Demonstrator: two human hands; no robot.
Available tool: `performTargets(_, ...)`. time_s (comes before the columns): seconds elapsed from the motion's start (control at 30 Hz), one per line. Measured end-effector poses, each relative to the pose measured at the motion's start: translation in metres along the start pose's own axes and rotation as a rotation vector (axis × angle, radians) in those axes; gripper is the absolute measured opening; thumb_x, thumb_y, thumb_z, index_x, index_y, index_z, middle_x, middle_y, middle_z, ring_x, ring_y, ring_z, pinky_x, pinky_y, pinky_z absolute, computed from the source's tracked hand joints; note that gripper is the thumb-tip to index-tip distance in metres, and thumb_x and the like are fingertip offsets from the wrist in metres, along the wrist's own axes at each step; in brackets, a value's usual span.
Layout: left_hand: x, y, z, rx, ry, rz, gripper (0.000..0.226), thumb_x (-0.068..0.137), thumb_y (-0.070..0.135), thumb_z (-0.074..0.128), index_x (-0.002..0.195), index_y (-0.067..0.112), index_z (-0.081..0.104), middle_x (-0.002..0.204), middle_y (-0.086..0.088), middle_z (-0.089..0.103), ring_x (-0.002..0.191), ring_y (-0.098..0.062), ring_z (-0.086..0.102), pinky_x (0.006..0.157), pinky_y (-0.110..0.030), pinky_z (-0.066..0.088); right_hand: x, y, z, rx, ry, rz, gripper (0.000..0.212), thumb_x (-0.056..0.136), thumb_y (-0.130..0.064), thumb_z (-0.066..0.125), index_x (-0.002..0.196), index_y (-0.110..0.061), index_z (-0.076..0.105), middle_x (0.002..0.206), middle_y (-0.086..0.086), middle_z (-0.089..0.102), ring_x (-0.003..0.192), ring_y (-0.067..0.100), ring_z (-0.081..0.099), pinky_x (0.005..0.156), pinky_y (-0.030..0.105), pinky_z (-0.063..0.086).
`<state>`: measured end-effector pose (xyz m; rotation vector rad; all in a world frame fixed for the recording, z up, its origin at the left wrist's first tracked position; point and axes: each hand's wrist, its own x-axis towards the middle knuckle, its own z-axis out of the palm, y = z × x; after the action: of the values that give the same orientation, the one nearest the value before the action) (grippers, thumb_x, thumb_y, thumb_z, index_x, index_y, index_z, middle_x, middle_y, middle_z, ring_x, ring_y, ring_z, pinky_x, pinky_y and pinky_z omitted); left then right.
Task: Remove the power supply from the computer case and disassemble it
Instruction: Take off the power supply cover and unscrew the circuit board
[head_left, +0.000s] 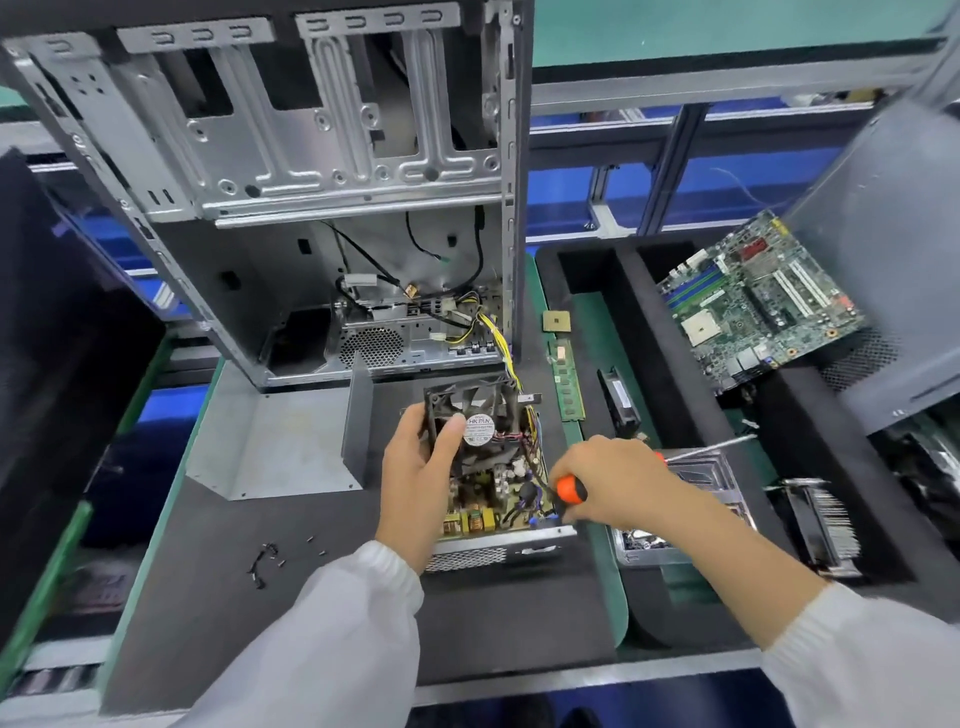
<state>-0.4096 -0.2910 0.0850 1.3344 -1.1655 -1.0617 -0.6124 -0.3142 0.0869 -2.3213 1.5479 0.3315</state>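
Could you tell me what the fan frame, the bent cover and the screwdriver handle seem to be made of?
Fan frame: likely matte black plastic, with moulded ribs. Bent cover: probably bare sheet metal, dull grey with sharp folds. Screwdriver handle: seemingly glossy orange plastic, partly hidden by the right hand.

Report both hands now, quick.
Left hand: grips the black fan, lifted off the opened power supply.
Right hand: grips the orange-handled screwdriver, tip down in the power supply.

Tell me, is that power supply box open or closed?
Open: the power supply shows its bare circuit board, and the left hand holds its fan lifted.
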Motion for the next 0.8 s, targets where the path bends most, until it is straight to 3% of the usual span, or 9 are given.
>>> performTargets(0.07,-0.001,0.001,0.0,0.015,0.009,-0.008,0.011,0.098,0.028,0.056,0.098,0.039,0.059,0.097,0.025,0.069,0.093,0.007,0.063,0.073,-0.003,0.044,0.001,-0.001,0.005,0.024,0.038,-0.015,0.029,0.078,-0.038,0.07,0.107,-0.035,0.065,0.103,-0.005,0.064,0.096,0.023,0.059,0.07,0.028,0.042)
performTargets(0.17,-0.001,0.003,0.001,0.013,0.028,-0.035,0.019,0.1,0.029,0.054,0.09,0.044,0.052,0.087,0.045,0.061,0.085,0.024,0.056,0.065,0.005,0.038,-0.001,-0.006,0.014,0.061,0.143,-0.028,0.009,0.079,-0.024,0.06,0.088,-0.025,0.063,0.088,-0.006,0.062,0.084,0.021,0.057,0.061,0.027,0.038)
performTargets(0.27,0.0,0.004,0.003,0.027,0.021,-0.046,0.021,0.101,0.03,0.052,0.088,0.046,0.046,0.082,0.054,0.054,0.082,0.033,0.049,0.063,0.009,0.034,-0.006,-0.007,0.023,0.134,0.164,-0.026,0.007,0.08,-0.019,0.055,0.084,-0.022,0.06,0.087,-0.005,0.058,0.085,0.021,0.056,0.06,0.029,0.037)
performTargets(0.43,0.001,-0.002,0.003,0.054,0.022,-0.037,0.019,0.101,0.03,0.05,0.091,0.046,0.049,0.086,0.047,0.06,0.085,0.026,0.054,0.067,0.006,0.037,-0.01,-0.006,0.026,0.243,0.124,-0.023,0.025,0.074,-0.009,0.054,0.092,-0.022,0.066,0.095,-0.006,0.061,0.086,0.022,0.056,0.067,0.033,0.045)
performTargets(0.6,0.003,-0.004,0.003,0.075,0.012,-0.044,0.015,0.102,0.032,0.049,0.092,0.043,0.05,0.086,0.043,0.061,0.083,0.024,0.055,0.066,0.004,0.038,-0.009,-0.003,0.034,0.242,0.179,-0.053,0.015,0.076,-0.013,0.055,0.087,-0.019,0.064,0.092,-0.005,0.059,0.082,0.018,0.053,0.064,0.03,0.039)
performTargets(0.7,0.004,-0.005,0.002,0.102,0.008,-0.04,0.016,0.102,0.032,0.048,0.091,0.044,0.048,0.084,0.046,0.059,0.082,0.026,0.053,0.065,0.005,0.037,-0.009,0.002,0.032,0.282,0.161,-0.06,0.01,0.077,-0.022,0.06,0.086,-0.022,0.065,0.09,-0.01,0.063,0.081,0.015,0.053,0.067,0.03,0.044)
performTargets(0.8,0.005,-0.009,0.001,0.11,0.005,-0.028,0.012,0.102,0.033,0.048,0.091,0.036,0.051,0.081,0.034,0.063,0.077,0.016,0.056,0.065,0.0,0.039,-0.005,0.004,0.025,0.269,0.103,-0.101,0.011,0.078,-0.028,0.064,0.089,-0.025,0.065,0.089,-0.011,0.06,0.084,0.015,0.055,0.071,0.032,0.047)
